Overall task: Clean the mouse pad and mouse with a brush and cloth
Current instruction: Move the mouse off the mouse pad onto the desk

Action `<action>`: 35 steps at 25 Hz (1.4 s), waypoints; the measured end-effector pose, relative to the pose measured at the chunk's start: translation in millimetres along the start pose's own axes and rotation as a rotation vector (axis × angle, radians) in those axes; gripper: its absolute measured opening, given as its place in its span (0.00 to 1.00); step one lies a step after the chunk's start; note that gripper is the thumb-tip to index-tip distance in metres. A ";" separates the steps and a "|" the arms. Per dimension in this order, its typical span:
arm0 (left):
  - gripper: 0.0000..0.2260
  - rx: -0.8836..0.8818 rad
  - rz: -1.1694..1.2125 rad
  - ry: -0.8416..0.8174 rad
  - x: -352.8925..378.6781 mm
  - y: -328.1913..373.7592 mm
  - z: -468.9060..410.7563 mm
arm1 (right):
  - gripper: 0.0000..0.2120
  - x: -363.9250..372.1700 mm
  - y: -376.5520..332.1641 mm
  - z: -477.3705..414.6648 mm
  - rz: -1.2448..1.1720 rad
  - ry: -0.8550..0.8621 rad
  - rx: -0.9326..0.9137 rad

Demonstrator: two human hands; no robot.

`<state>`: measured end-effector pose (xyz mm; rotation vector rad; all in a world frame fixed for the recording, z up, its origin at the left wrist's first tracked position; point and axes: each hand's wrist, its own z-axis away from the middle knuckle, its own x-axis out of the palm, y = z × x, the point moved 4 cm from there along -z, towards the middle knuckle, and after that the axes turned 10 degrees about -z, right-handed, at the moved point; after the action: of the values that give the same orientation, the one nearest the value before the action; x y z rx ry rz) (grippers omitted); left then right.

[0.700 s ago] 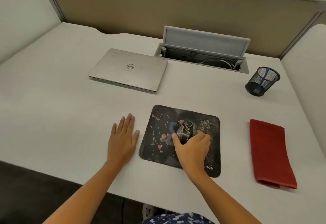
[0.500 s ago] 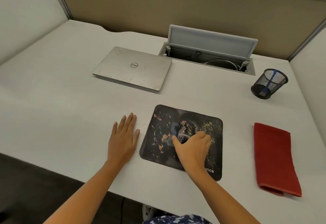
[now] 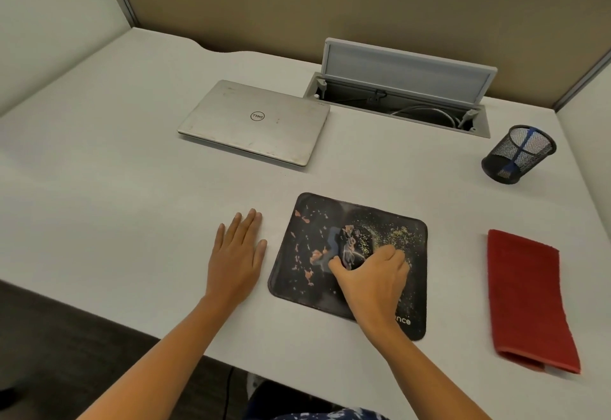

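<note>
Black mouse pad (image 3: 297,290): on the tabletop (image 3: 115,204) near its front edge, flecked with orange and yellow crumbs.
Mouse (image 3: 355,242): mid-pad, dirty on top.
Right hand (image 3: 373,279): fingers curled round the mouse, gripping it.
Left hand (image 3: 236,254): flat on the tabletop, fingers straight, just left of the pad.
Red cloth (image 3: 529,297): folded, right of the pad, not touching it.
Brush (image 3: 525,143): blue, inside the mesh cup (image 3: 496,163), far right.

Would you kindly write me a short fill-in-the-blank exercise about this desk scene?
1. The right hand grips the ____ on the dirty mouse pad.
2. The left hand lies flat to the ____ of that pad.
3. The folded cloth is ____.
4. The mesh cup holds a tool with a ____ handle.
Missing words: mouse; left; red; blue.
</note>
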<state>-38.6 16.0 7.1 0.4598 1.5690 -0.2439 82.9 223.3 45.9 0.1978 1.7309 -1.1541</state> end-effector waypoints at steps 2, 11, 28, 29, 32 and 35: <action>0.26 0.031 0.031 0.001 -4.4 -5.9 -3.4 | 0.38 2.0 -8.0 3.6 0.000 0.033 -0.020; 0.27 0.053 0.006 0.062 -37.5 -127.4 -31.1 | 0.31 60.5 -120.9 38.2 -0.006 0.143 -0.098; 0.26 0.072 0.035 0.011 -28.2 -226.0 -63.9 | 0.30 177.7 -232.2 72.5 0.003 0.145 0.008; 0.26 0.073 0.040 0.015 -27.8 -226.1 -63.8 | 0.30 179.2 -232.6 72.9 0.006 0.148 0.003; 0.26 0.069 0.067 0.029 -26.6 -227.4 -63.9 | 0.30 181.9 -232.1 72.1 0.036 0.140 -0.001; 0.26 0.074 0.081 0.035 -26.2 -228.9 -64.0 | 0.34 181.3 -229.5 73.8 0.077 0.117 0.008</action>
<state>-195.3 -164.6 8.1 0.5867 1.5758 -0.2333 -94.3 -20.6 36.6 0.3402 1.8049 -1.1117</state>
